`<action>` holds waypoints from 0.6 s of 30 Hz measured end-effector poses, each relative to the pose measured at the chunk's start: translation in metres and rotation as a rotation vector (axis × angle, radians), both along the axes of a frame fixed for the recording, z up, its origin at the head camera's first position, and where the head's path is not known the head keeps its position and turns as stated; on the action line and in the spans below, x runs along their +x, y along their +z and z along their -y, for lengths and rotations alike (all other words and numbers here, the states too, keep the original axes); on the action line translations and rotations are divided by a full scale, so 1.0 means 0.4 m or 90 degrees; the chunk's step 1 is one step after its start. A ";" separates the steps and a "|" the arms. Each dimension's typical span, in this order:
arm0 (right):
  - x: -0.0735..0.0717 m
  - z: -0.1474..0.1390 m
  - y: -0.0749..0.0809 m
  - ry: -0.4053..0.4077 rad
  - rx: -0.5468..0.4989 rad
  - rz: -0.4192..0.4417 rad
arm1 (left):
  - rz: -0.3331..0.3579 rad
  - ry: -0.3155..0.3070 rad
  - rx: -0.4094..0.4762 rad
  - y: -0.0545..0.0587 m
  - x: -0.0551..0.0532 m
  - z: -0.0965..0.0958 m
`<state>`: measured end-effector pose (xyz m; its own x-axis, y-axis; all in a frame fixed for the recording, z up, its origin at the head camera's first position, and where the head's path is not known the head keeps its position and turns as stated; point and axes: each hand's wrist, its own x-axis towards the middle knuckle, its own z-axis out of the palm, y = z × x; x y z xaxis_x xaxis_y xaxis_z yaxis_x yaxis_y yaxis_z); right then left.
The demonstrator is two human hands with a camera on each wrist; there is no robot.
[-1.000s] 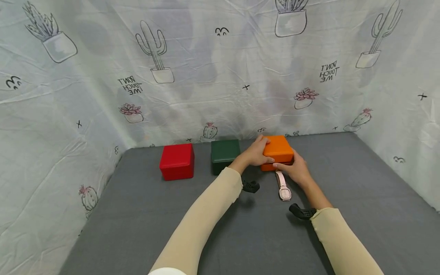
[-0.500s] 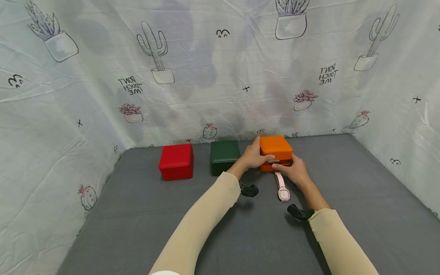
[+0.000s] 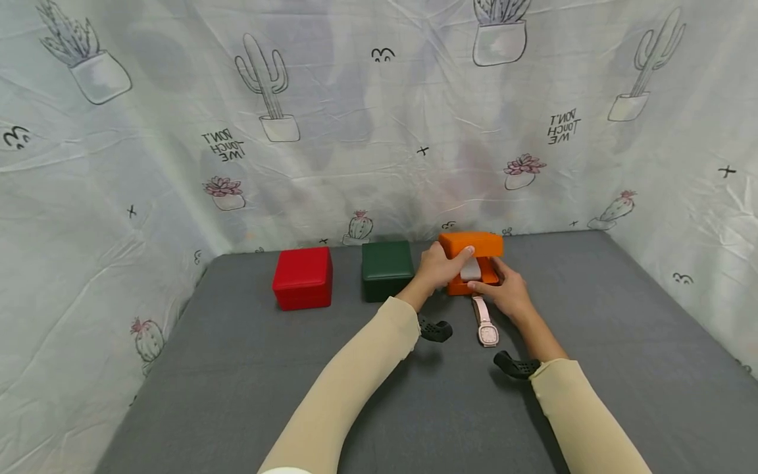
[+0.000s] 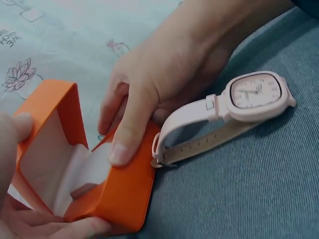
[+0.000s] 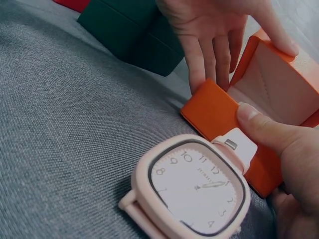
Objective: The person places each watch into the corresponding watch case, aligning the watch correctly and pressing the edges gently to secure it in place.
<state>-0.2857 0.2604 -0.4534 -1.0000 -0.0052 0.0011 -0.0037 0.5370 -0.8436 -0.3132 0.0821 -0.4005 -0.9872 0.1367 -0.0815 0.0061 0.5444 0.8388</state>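
An orange watch box (image 3: 481,245) at the back of the table has its lid raised, and a pale cushion (image 3: 471,269) shows inside. My left hand (image 3: 435,268) holds the box at its left: the thumb presses the lid's edge while the other fingers lie along the side of the base (image 5: 212,110). My right hand (image 3: 510,291) grips the base at its right, thumb on the front rim (image 4: 119,152); some of its fingers are hidden behind the box. A pink wristwatch (image 3: 488,333) lies in front, its strap end against the base and its dial up.
Left of the orange box stand a closed green box (image 3: 387,271) and, farther left, a closed red box (image 3: 303,278). A patterned white cloth (image 3: 367,131) hangs behind the grey table (image 3: 260,368).
The orange lid has swung from nearly closed to raised, baring the cushion. My left hand has shifted from the lid's top to its left side and front edge. The right hand keeps its hold.
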 end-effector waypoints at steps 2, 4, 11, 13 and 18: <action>-0.001 -0.001 -0.002 -0.001 -0.004 0.002 | 0.006 0.026 0.004 0.001 -0.001 -0.007; -0.002 -0.002 -0.005 -0.004 -0.007 0.003 | 0.010 0.049 0.013 0.003 -0.003 -0.014; -0.004 0.002 -0.009 -0.005 -0.008 -0.010 | 0.049 0.099 0.055 0.014 -0.022 -0.026; -0.004 0.003 -0.009 -0.001 -0.007 -0.016 | 0.059 0.105 0.054 0.018 -0.029 -0.027; -0.003 0.002 -0.006 -0.003 -0.006 -0.019 | 0.082 0.094 0.054 0.031 -0.052 -0.028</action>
<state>-0.2870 0.2596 -0.4556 -0.9995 0.0003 0.0314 -0.0265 0.5297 -0.8478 -0.3339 0.0933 -0.3879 -0.9793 0.0028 -0.2024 -0.1785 0.4591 0.8703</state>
